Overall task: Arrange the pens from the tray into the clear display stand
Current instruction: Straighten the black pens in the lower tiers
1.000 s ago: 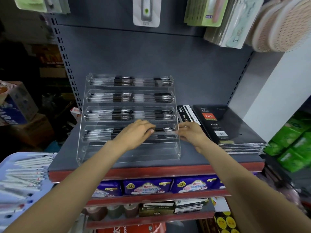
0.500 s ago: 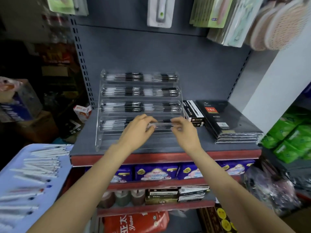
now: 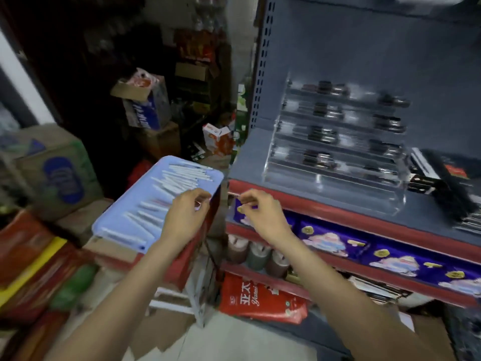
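A shop worker's two bare forearms reach forward over the aisle floor, between a blue tray of pens and a stocked steel shelf. The left hand (image 3: 185, 214) hovers over the near right corner of the tray (image 3: 114, 217), its fingers curled toward the thumb; motion blur hides whether it pinches a pen. The right hand (image 3: 257, 212) hangs just beside it, in front of the shelf's red front edge (image 3: 338, 212), fingers likewise curled, and what it holds, if anything, cannot be told.

The step in hand looks like a pick-up: the hands are at the tray, not at the stand. White pens (image 3: 179, 178) lie scattered across the tray in loose rows, most toward its far end. The next move likely calls for closing on a small bundle, then swinging right and up over the red shelf edge.

Room is tight. The tray's right rim sits near the shelf's left end, with only a narrow gap between them, and cartons (image 3: 54, 175) crowd the left side. A red bag (image 3: 260, 300) lies on the floor below the hands.

Farther back, the clear display stand (image 3: 335, 157) rests on the grey shelf, its upper tiers already carrying pens while the lowest front tier appears open. Black notebooks (image 3: 450, 183) lie just beside its right side, limiting room there.
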Available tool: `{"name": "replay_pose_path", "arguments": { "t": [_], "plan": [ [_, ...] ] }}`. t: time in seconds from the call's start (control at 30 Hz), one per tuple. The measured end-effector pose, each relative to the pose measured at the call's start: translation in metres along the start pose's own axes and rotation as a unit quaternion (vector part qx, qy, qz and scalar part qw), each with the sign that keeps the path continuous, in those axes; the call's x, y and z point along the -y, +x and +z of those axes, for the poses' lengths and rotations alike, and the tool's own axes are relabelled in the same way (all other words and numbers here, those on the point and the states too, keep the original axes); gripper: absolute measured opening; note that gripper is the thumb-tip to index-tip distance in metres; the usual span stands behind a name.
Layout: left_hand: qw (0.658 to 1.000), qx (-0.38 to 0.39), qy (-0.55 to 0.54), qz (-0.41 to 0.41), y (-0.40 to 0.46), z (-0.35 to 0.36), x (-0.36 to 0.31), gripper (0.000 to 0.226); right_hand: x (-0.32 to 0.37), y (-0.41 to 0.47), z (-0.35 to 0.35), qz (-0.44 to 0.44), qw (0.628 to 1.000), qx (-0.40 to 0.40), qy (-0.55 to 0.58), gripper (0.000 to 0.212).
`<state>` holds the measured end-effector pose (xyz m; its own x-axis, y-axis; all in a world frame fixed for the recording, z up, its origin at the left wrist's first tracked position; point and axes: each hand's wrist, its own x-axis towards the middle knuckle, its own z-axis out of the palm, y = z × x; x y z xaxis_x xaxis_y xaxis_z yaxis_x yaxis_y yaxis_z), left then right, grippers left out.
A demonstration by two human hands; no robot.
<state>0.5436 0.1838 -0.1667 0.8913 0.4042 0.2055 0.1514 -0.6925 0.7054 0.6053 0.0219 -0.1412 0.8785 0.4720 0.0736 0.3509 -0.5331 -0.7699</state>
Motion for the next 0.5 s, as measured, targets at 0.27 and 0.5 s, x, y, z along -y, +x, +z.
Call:
{"name": "replay_pose_path", "arguments": {
  "t": [0.27, 0.5],
  "plan": [
    [0.989, 0.080, 0.091, -0.087, 0.008, -0.085, 0.179, 0.025, 0.037, 0.037, 0.165, 0.029, 0.986, 0.147, -0.067, 0.033],
    [0.950, 0.254, 0.177, -0.030, 0.026, -0.115, 0.279, 0.030, 0.038, 0.060, 0.263, 0.085, 0.961, 0.174, -0.198, 0.036]
  ]
}}
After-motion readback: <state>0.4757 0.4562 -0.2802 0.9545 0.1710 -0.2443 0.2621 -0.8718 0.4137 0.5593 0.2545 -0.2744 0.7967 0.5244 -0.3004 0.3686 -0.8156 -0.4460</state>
